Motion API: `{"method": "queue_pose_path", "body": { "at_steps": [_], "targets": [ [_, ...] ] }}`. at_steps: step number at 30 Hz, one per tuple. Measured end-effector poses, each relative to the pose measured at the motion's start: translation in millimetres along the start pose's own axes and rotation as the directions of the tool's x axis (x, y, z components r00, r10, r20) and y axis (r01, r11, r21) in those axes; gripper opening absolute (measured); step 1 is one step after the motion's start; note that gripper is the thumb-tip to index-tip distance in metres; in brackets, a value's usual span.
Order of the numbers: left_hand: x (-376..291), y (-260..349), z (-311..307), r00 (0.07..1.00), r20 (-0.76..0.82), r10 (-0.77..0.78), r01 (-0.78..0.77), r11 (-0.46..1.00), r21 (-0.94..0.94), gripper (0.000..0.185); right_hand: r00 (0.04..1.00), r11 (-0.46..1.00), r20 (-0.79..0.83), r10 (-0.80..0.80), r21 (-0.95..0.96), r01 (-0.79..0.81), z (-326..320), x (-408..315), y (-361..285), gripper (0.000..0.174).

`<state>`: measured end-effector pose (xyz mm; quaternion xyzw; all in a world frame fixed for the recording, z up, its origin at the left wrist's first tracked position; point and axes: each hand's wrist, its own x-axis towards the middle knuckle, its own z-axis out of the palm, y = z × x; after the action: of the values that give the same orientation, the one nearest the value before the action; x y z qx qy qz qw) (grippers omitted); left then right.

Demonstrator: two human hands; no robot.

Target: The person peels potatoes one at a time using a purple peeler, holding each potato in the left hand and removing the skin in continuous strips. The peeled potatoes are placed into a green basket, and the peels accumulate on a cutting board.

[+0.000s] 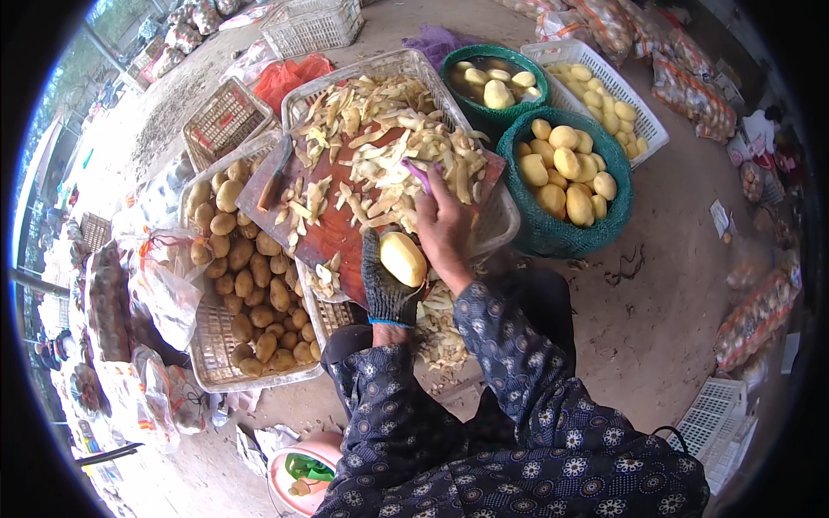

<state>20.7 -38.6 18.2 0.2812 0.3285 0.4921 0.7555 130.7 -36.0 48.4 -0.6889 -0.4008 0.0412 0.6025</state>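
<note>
My left hand (390, 285), in a dark knitted glove, holds a peeled potato (403, 259) near the front edge of a reddish board (337, 236). Just above and to the right, my bare right hand (442, 220) grips a purple-handled peeler (418, 173), its blade end over a heap of potato peelings (388, 155). A knife with a wooden handle (269, 192) lies at the board's left side. Unpeeled potatoes (259, 272) fill a crate to the left. Peeled potatoes (567, 162) fill a green mesh-lined container to the right.
Behind that container stand a green tub of water with potatoes (499, 94) and a white crate of peeled potatoes (654, 126). A pink bucket (278, 466) is at the lower left. More peelings (440, 330) lie below the board. Filled sacks (693, 97) line the right side.
</note>
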Motion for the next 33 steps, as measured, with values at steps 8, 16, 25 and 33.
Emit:
{"method": "queue_pose_path", "body": {
  "at_steps": [8, 16, 25, 33],
  "targets": [
    [42, -42, -66, 0.974, -0.208, 0.092, -0.124, 0.981, -0.148, 0.042, 0.863, 0.921, 0.476, 0.170, 0.234, -0.311, -60, -66, -51, 0.036],
    [10, -24, -46, 0.971, -0.183, -0.152, 0.059, 0.899, -0.434, 0.036, 0.929, 0.985, 0.369, 0.037, 0.142, -0.096, -56, -133, -55, 0.039],
    [18, 0, -31, 0.951, -0.223, -0.212, 0.074, 0.861, -0.503, 0.028, 0.938, 0.994, 0.329, -0.108, 0.068, 0.091, -46, -86, -52, 0.039],
    [19, -2, -25, 0.847, -0.529, -0.062, -0.104, 0.955, -0.278, 0.030, 0.914, 0.985, 0.402, -0.051, -0.133, 0.114, -76, -108, -47, 0.039]
  ]
}}
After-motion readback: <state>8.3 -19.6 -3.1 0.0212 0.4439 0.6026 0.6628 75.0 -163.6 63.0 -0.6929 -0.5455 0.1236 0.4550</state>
